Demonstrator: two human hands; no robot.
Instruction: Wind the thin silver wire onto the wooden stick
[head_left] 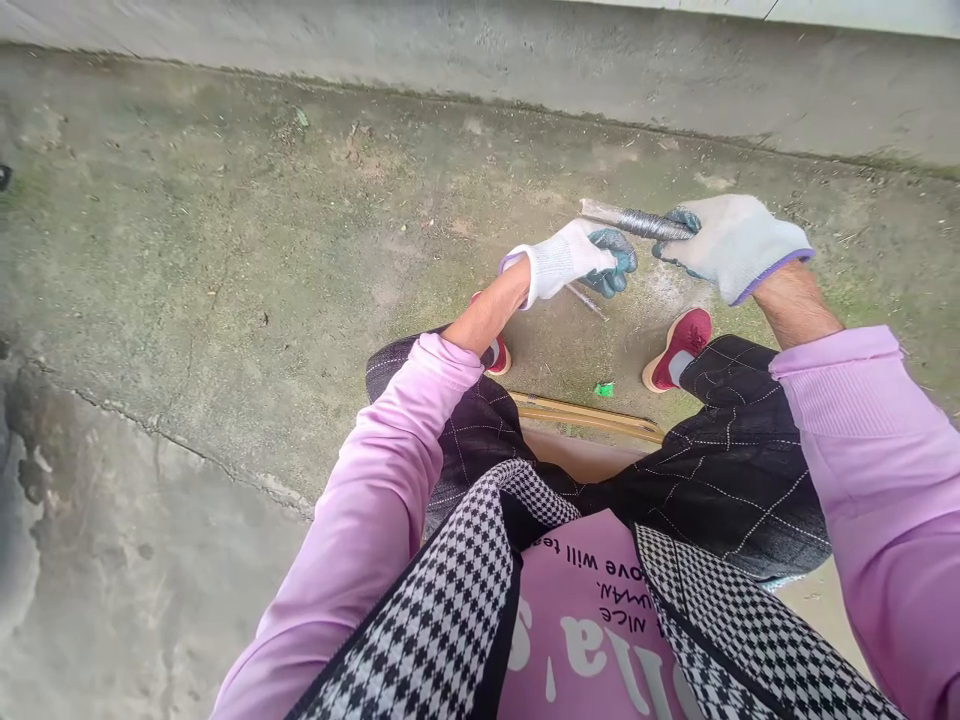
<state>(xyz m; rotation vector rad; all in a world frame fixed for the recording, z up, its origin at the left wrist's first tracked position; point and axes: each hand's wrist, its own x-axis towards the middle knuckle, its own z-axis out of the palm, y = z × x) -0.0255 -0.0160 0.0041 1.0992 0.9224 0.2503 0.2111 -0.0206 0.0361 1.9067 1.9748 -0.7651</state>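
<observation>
Silver-grey and closely ringed along most of its visible length, the rod [643,224] is held in the air in front of the person, its paler bare end pointing to the person's left. The right hand [726,240], in a white glove with grey-blue fingertips, has thumb and fingers clamped on the rod's other end. The left hand [596,258], gloved alike, is just below the rod's pale end in the view, its fingers curled together; whether they grip anything I cannot tell. A thin stick [588,301] shows under that hand, on the person's side of the rod; I cannot tell if the two touch.

Nearer the person than the rod are two red shoes [681,348], one to either side of it, and between them, closer in, a green scrap [604,389]. Closer still come yellowish strips [585,414] between the dark checked trousers [739,430]. Pink sleeves [390,440] reach toward the rod from both sides. Beneath it spreads a stained concrete floor [225,220], and beyond it a grey wall [480,55] runs across the view.
</observation>
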